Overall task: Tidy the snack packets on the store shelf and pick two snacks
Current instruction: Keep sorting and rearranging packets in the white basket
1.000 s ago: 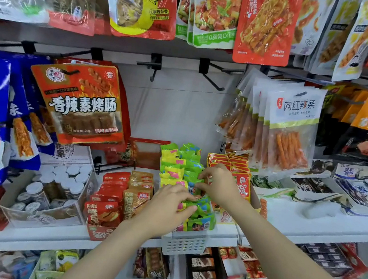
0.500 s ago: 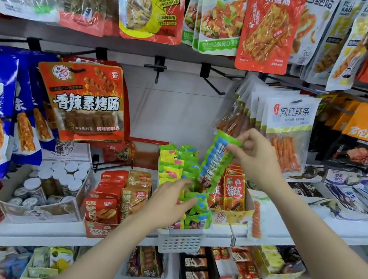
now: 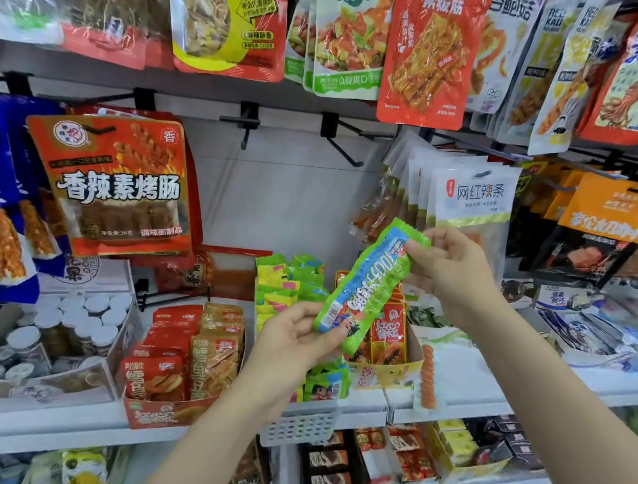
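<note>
A long green and blue snack packet (image 3: 368, 285) is held tilted in the air above the front edge of the white shelf (image 3: 471, 402), over a white slotted basket (image 3: 302, 424) of similar green packets. The right hand (image 3: 454, 275) pinches its upper end between thumb and fingertips; the left hand (image 3: 295, 341) grips its lower end (thumb on the face). Just behind stands a yellow carton of red packets (image 3: 392, 336).

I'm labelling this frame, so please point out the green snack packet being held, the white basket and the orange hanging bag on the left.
green snack packet (image 3: 368, 285), head view, middle of wrapper
white basket (image 3: 300, 423), head view, front wall
orange hanging bag (image 3: 117, 180), head view, printed front
</note>
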`<state>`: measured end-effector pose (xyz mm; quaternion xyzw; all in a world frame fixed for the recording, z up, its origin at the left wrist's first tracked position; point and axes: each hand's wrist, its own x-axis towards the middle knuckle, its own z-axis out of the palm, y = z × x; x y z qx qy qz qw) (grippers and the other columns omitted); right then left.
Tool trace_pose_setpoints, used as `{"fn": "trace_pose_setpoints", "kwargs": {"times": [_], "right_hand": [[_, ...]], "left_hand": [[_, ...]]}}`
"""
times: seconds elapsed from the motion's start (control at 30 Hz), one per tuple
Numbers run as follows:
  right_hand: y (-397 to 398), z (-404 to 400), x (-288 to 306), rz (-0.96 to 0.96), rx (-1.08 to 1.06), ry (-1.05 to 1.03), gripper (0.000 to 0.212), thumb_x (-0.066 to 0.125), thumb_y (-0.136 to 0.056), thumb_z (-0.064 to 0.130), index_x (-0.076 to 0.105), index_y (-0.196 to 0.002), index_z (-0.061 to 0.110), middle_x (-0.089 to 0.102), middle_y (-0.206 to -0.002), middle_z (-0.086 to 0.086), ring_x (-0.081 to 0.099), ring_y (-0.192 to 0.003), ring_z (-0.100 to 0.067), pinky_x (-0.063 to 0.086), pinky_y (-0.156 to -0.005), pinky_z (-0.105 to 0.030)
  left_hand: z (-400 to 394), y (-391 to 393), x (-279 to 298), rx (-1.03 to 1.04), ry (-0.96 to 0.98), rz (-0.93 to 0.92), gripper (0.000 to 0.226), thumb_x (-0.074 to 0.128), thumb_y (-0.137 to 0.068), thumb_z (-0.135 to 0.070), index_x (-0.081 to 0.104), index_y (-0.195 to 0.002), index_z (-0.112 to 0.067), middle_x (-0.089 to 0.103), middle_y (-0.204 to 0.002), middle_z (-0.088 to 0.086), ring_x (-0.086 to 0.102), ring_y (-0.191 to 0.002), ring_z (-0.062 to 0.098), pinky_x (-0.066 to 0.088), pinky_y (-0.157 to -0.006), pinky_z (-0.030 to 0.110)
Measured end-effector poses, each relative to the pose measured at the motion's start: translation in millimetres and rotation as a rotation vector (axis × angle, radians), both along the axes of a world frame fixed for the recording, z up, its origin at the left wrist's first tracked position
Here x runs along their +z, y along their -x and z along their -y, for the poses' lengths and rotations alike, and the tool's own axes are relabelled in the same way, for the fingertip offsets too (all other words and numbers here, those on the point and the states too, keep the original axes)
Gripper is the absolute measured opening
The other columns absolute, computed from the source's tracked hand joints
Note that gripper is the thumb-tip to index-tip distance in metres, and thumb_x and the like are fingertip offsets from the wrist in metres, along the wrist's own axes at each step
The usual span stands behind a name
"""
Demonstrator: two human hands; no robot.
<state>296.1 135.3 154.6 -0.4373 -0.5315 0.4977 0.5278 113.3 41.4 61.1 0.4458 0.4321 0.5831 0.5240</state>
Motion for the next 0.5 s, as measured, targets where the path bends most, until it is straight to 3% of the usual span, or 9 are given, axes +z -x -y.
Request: {"fn": "trace_pose_setpoints", "kwargs": {"times": [0.1,0.2,0.37,0.43,0.5], "right_hand": [[3,-2,-7,0.013,-0.012,0.032,0.015,0.068,-0.089,0.005,0.055,-0.086,0.012,0.072,-0.069,-0.004,0.069,-0.059,-0.012,0.056,-0.053,-0.022],[5,-2,-11,0.01,0.03,0.057,0.009,0.067,-0.089,0.005,0.058,-0.091,0.008,0.073,-0.07,-0.004,0.07,-0.061,-0.012,0.056,-0.053,-0.02],[9,-2,-13,-0.002,0.071,0.065,0.01,0.067,-0.089,0.006,0.064,-0.098,0.008,0.076,-0.077,-0.006,0.071,-0.065,-0.013,0.055,-0.054,-0.019],[11,-2,-13,-0.033,0.087,0.074,0.013,0.068,-0.088,0.007,0.065,-0.1,0.009,0.075,-0.078,-0.004,0.071,-0.064,-0.013,0.055,-0.055,-0.019],[13,-2,-13,-0.08,0.12,0.073,0.013,0.069,-0.087,0.007,0.067,-0.099,0.012,0.073,-0.081,-0.005,0.069,-0.067,-0.015,0.057,-0.059,-0.022]], "left_hand": [[5,2,-6,0.118,0.087,0.155,0.016,0.075,-0.082,-0.003,0.061,-0.09,-0.005,0.076,-0.093,0.011,0.073,-0.082,0.017,0.058,-0.07,0.023],[7,8,-10,0.221,0.158,0.173,0.019,0.073,-0.082,-0.001,0.056,-0.077,-0.006,0.075,-0.08,0.01,0.071,-0.074,0.013,0.056,-0.064,0.019],[10,13,-12,0.22,0.211,0.177,0.024,0.075,-0.078,-0.009,0.051,-0.076,-0.007,0.065,-0.061,0.002,0.067,-0.066,0.009,0.057,-0.066,0.019],[11,15,-13,0.123,0.245,0.339,0.025,0.074,-0.077,-0.015,0.053,-0.085,-0.004,0.066,-0.073,0.005,0.068,-0.076,0.015,0.06,-0.073,0.031],[15,17,-9,-0.114,0.33,0.632,0.032,0.062,-0.093,-0.03,0.057,-0.115,-0.008,0.066,-0.113,0.015,0.066,-0.106,0.031,0.057,-0.082,0.053]]}}
